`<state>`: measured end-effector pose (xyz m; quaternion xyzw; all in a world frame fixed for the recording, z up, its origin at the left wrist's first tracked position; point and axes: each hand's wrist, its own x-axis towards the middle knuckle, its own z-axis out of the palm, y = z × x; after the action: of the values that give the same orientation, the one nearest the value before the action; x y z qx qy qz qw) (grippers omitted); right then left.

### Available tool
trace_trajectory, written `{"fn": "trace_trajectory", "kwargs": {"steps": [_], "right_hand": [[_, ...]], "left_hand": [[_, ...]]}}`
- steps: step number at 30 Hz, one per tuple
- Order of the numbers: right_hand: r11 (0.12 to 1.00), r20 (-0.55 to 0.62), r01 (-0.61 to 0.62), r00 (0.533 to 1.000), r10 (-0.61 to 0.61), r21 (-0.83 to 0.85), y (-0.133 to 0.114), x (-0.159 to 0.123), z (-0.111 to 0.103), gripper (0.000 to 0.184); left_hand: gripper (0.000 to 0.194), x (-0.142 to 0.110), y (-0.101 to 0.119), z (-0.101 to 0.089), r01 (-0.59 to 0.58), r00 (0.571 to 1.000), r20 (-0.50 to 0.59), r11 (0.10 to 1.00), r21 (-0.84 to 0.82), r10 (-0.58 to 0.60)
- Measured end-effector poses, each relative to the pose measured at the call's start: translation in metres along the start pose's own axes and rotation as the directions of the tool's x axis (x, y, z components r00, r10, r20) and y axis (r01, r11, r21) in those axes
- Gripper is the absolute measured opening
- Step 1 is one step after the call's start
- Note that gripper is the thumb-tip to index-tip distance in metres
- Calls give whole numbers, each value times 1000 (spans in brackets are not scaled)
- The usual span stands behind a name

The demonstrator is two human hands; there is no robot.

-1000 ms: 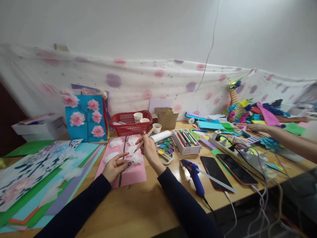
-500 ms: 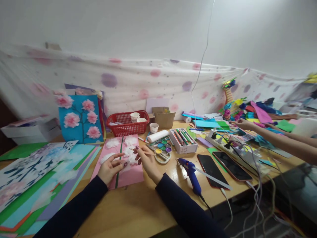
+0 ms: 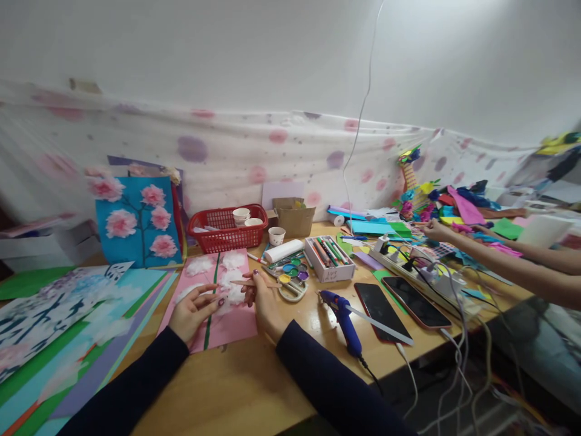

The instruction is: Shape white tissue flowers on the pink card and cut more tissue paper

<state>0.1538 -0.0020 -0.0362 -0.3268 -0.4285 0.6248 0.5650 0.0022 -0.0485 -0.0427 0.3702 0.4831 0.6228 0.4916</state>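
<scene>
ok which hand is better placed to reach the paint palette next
Probably the right hand: it is nearer the paint palette and holds the wooden stick; the left hand is farther off, over the pink sheet.

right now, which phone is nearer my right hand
The phone beside the blue glue gun; the other phone lies farther from your right hand, by the power strip.

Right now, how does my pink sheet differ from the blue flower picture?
The pink sheet lies flat; the blue picture stands up. The pink sheet bears white tufts, the blue picture pink blossoms. The pink sheet has a green stripe, the blue picture a branching dark stem. Both carry fluffy shapes.
</scene>
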Motion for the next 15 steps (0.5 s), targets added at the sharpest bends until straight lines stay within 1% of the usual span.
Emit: {"fn": "trace_trajectory", "kwargs": {"steps": [3,6,9,13,15], "right_hand": [[999,21,-14,1000,15,-42,0,-3,2,27],[995,39,-34,999,38,-99,-2,-6,4,29],[992,45,-44,998,49,-119,-3,-8,6,34],[990,59,-87,994,94,-113,-4,-8,8,38],[988,64,-103,992,110,-114,-5,-8,8,39]], "left_hand": [[61,1,0,-1,-2,1000,-6,999,33,2],[59,2,0,-3,-44,998,-34,995,87,47],[58,4,-1,-5,-73,995,-54,992,107,79],[58,5,-2,-7,-51,998,-21,991,124,54],[56,4,-2,-6,-58,998,-9,988,140,60]]}}
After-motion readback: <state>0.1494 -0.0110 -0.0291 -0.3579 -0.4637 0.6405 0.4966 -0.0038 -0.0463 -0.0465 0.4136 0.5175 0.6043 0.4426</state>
